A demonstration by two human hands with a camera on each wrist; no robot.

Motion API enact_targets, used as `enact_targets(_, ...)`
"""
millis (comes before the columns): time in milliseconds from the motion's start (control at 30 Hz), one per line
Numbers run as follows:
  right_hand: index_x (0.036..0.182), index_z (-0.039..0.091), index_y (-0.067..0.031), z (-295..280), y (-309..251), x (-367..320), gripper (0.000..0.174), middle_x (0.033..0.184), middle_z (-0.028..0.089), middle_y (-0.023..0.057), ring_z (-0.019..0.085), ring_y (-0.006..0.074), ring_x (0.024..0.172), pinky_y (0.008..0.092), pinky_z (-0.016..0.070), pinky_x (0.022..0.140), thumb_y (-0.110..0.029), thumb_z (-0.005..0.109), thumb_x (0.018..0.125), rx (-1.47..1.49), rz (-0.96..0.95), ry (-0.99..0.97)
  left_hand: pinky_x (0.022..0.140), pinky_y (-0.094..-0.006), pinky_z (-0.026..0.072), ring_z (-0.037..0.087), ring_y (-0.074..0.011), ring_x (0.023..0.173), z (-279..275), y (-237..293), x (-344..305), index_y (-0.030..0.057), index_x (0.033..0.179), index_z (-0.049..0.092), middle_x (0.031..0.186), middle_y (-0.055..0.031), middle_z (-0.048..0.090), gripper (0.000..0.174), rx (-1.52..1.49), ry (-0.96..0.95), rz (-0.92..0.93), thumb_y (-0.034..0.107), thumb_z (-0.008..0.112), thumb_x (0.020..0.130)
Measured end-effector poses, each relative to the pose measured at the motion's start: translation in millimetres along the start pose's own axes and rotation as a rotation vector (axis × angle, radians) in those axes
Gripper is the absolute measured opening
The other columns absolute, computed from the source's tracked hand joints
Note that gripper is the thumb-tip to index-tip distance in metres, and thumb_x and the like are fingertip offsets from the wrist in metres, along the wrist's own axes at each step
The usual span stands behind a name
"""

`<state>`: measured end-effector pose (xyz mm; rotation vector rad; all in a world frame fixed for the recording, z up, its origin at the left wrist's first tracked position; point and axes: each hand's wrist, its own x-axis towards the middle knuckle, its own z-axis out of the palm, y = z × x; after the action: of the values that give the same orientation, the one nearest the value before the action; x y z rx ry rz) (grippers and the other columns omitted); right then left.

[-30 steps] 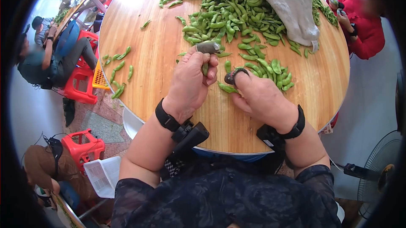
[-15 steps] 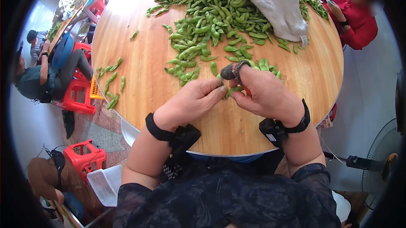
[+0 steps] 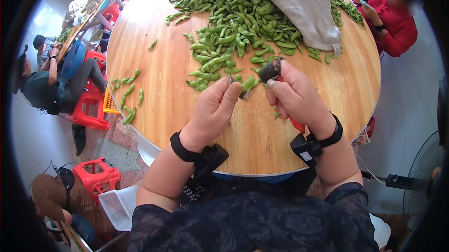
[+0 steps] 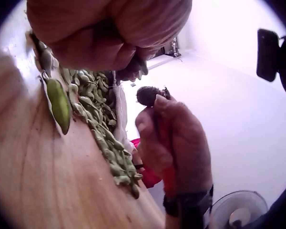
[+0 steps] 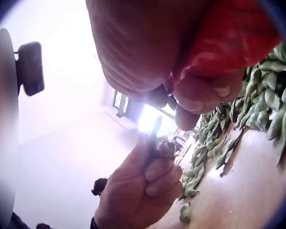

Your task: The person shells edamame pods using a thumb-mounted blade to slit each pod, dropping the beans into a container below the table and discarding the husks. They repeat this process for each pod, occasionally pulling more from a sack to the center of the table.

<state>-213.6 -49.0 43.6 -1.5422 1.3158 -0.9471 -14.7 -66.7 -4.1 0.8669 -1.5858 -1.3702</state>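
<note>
Green pods (image 3: 229,18): plump, curved, lumpy along the sides, some darker than others; one large heap at upper centre of the head view, thinning down toward the hands, plus a small scatter at left on the tabletop. Left hand (image 3: 213,109): at centre, pinching a pod, only a small green part of it visible. Right hand (image 3: 297,97): apart from the left, right of centre, curled round a red item (image 3: 297,125), with a dark knitted cover (image 3: 270,70) on one digit; nature of the red item not determinable. White cloth (image 3: 299,4): creased, draped over part of the heap. Surface: round wooden table (image 3: 163,83), light brown, visibly grained, pale at the rim, glare at upper left. Room: person in red (image 3: 397,23) at upper right, fan (image 3: 421,182) at lower right, red stool (image 3: 96,175) at lower left, seated people and a second table with greenery at upper left. Containers: white basket (image 3: 119,207) with perforated sides at lower left; yellow basket (image 3: 110,102) partly hidden beside the table rim; contents of both not discernible.
</note>
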Motion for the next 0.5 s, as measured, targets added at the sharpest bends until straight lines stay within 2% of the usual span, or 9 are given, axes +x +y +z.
enact_targets(67,0.095,0.049,-0.0047,1,-4,-1,0.01,0.064,0.052,0.0028,0.049,0.0094,0.044,0.0246,0.0386,0.04,-0.011,0.044,0.089,0.388,0.231,-0.244,0.056,-0.0255,0.0378,0.042,-0.009,0.061,4,0,-1,0.0025,0.09,0.058,0.067,0.0016,0.045,0.022,0.074,-0.011,0.071,0.02,0.048,0.099)
enact_targets(100,0.098,0.047,-0.0061,6,-5,-3,0.011,0.066,0.052,0.0015,0.044,0.0066,0.04,0.0199,0.0352,0.037,-0.01,0.041,0.09,0.48,0.234,-0.261,0.055,-0.0272,0.038,0.043,-0.0119,0.059,9,1,-1,0.0023,0.087,0.056,0.066,-0.0021,0.045,0.022,0.139,0.016,0.132,0.019,0.049,0.099)
enact_targets(133,0.098,0.047,-0.0061,7,-4,-3,0.011,0.066,0.052,0.0015,0.044,0.0066,0.04,0.0199,0.0352,0.037,-0.01,0.041,0.09,0.48,0.233,-0.261,0.054,-0.029,0.0382,0.043,-0.0148,0.057,11,1,-2,0.0021,0.083,0.055,0.065,-0.0059,0.046,0.022,0.204,0.045,0.193,0.018,0.05,0.098)
enact_targets(167,0.098,0.046,-0.0054,7,-2,-3,0.011,0.066,0.051,0.0015,0.044,0.0068,0.04,0.0202,0.0353,0.037,-0.009,0.04,0.09,0.497,0.208,-0.271,0.054,-0.029,0.0382,0.043,-0.0148,0.057,10,0,-2,0.0021,0.083,0.055,0.065,-0.0059,0.046,0.022,0.205,0.046,0.192,0.018,0.05,0.098)
enact_targets(233,0.098,0.045,-0.0047,9,1,-2,0.011,0.067,0.051,0.0015,0.044,0.0069,0.041,0.0205,0.0355,0.037,-0.009,0.039,0.091,0.516,0.186,-0.281,0.052,-0.0327,0.0387,0.045,-0.0231,0.054,9,-1,-2,0.0019,0.078,0.049,0.064,-0.0114,0.046,0.025,0.328,0.047,0.208,0.018,0.053,0.096)
enact_targets(267,0.098,0.045,-0.0045,10,3,-2,0.01,0.067,0.05,0.0016,0.044,0.0069,0.041,0.0206,0.0355,0.038,-0.008,0.038,0.091,0.518,0.174,-0.288,0.052,-0.0327,0.0387,0.045,-0.0231,0.054,9,-1,-2,0.0019,0.078,0.049,0.064,-0.0114,0.046,0.025,0.328,0.047,0.206,0.018,0.053,0.096)
enact_targets(333,0.097,0.044,-0.0042,11,4,-2,0.01,0.067,0.049,0.0016,0.043,0.007,0.041,0.0206,0.0355,0.038,-0.008,0.037,0.091,0.522,0.164,-0.297,0.05,-0.0353,0.0389,0.046,-0.0304,0.054,10,-1,-1,0.0021,0.075,0.047,0.063,-0.0145,0.046,0.026,0.381,0.068,0.251,0.018,0.055,0.095)
enact_targets(500,0.099,0.043,-0.0048,10,3,-3,0.01,0.068,0.048,0.0015,0.043,0.0066,0.042,0.0204,0.0352,0.038,-0.009,0.036,0.093,0.468,0.163,-0.301,0.05,-0.0375,0.0395,0.049,-0.0343,0.056,10,-1,-1,0.0022,0.075,0.047,0.064,-0.0157,0.048,0.026,0.512,0.097,0.309,0.018,0.056,0.094)
